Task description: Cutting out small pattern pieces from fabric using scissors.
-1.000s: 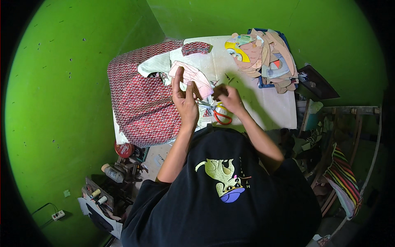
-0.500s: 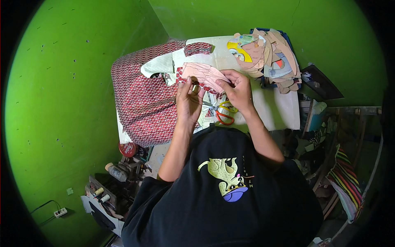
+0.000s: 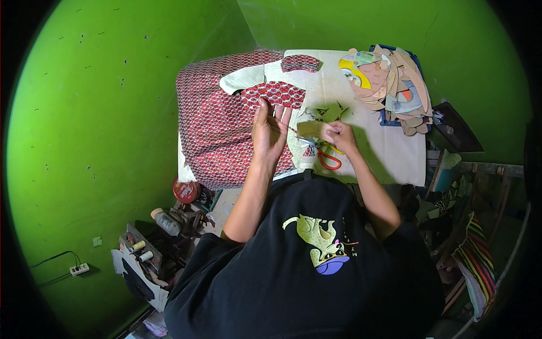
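Observation:
My left hand is closed on a cut piece of red patterned fabric, with the thumb over its near edge. To the right, my right hand pinches the end of a tan card pattern piece, slightly blurred. Just below that card, scissors with red and yellow handles lie on the table, their blades partly hidden. A large sheet of the same red patterned fabric covers the left of the table. Beyond my left hand lies a small curved fabric piece.
The pale tabletop extends to the right. At its far right a blue crate is heaped with card pattern pieces. A pale pattern piece rests on the fabric. Thread spools stand at lower left; green walls close in behind.
The pink pattern sheet no longer lies over the fabric piece in my left hand. My right hand has come away from that fabric, nearer my body, with the tan card in it.

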Demonstrator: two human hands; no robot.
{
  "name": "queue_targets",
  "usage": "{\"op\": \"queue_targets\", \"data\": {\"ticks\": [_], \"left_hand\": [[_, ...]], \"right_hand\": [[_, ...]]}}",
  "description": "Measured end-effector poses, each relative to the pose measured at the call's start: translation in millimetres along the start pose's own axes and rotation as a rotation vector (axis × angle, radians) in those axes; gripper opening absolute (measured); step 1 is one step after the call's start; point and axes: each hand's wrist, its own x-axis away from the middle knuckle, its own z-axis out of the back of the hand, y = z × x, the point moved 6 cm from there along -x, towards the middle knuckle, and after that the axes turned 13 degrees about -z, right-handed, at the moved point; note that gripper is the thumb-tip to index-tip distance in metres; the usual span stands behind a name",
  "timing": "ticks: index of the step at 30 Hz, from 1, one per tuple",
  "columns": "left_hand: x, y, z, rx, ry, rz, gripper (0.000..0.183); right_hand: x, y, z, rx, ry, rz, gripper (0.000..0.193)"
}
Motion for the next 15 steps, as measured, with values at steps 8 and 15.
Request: {"op": "queue_targets", "data": {"ticks": [8,15], "left_hand": [[3,0,-6,0.063,-0.044,0.086,0.022],[19,-10,-8,-0.156,-0.104,0.094,0.027]], "right_hand": [[32,-102,-13,-0.045,-0.073,0.303,0.053],[85,-194,-2,-0.479,-0.101,0.420,0.016]]}}
